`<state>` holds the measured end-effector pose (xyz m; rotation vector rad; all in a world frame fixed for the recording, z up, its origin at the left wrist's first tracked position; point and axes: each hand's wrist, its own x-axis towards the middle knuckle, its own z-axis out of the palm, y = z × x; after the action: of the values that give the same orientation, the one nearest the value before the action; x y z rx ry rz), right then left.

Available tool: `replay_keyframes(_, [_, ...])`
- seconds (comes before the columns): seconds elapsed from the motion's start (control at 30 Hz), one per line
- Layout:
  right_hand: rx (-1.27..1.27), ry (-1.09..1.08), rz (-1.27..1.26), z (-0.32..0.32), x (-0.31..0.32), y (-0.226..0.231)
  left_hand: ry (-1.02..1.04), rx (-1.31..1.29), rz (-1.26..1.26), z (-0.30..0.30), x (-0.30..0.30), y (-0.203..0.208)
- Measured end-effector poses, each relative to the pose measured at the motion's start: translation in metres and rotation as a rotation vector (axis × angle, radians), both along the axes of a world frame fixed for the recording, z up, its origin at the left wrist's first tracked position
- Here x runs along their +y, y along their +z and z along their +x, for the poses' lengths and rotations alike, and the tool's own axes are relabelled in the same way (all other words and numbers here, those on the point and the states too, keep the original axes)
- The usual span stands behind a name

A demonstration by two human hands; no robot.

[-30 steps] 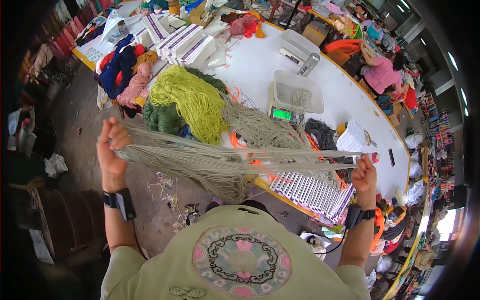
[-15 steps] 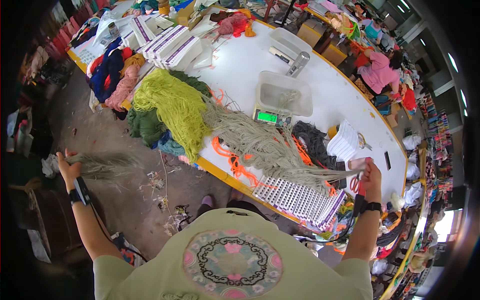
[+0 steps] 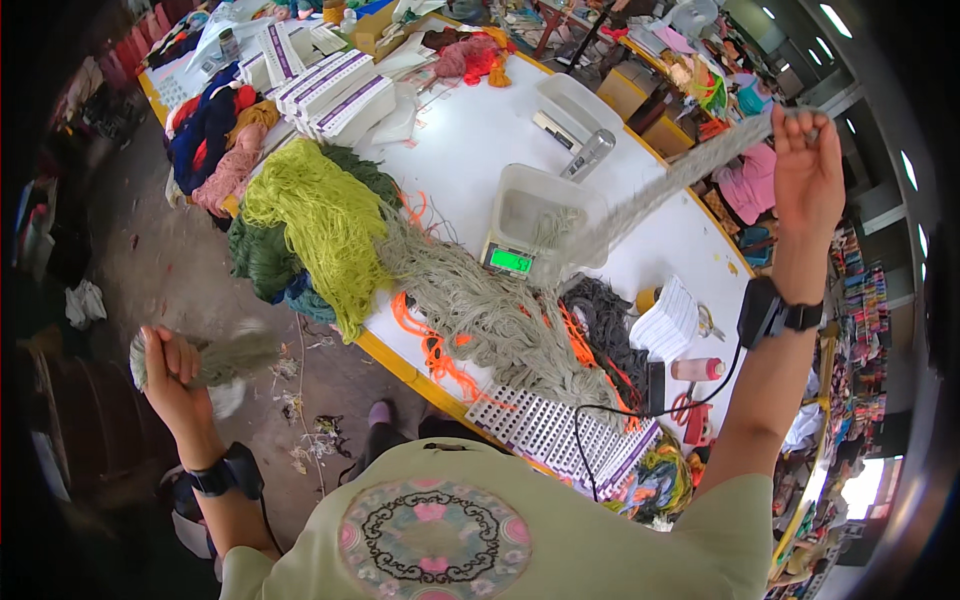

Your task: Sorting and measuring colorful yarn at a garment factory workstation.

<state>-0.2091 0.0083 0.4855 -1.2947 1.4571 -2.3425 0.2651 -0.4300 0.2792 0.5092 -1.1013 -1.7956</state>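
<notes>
My left hand (image 3: 178,372), out over the floor at the left, is closed round a bundle of grey-green yarn (image 3: 238,358). Raised high at the right, my right hand (image 3: 808,175) grips the end of a long strand of grey-green yarn (image 3: 690,172), which stretches down toward the scale. Below it, a large grey-green yarn pile (image 3: 480,310) lies across the table, with lime-green yarn (image 3: 315,230) to its left. Some grey-green threads rest in a clear plastic tub (image 3: 520,200) on a scale with a lit green display (image 3: 511,260).
White boxes (image 3: 335,95) are stacked at the table's back left. Dark grey yarn (image 3: 605,325), scissors (image 3: 710,324), a pink-capped bottle (image 3: 697,369) and a perforated white sheet (image 3: 560,415) lie on the right. A person in pink (image 3: 748,185) is at the far right.
My right hand has risen from the table's right end, lifting its yarn strand off the pile. My left hand has moved slightly down and right, its fingers now curled round the bundle.
</notes>
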Motion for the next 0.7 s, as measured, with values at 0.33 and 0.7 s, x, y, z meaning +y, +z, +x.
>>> replay_keyframes(0.33, [-0.045, -0.393, 0.837, -0.052, -0.071, -0.236, -0.005, -0.277, -0.018, 0.001, 0.076, -0.024])
replay_keyframes(0.7, [0.764, -0.644, 1.315, 0.082, -0.029, -0.382, -0.25, -0.306, -0.496, -0.025, 0.124, 0.004])
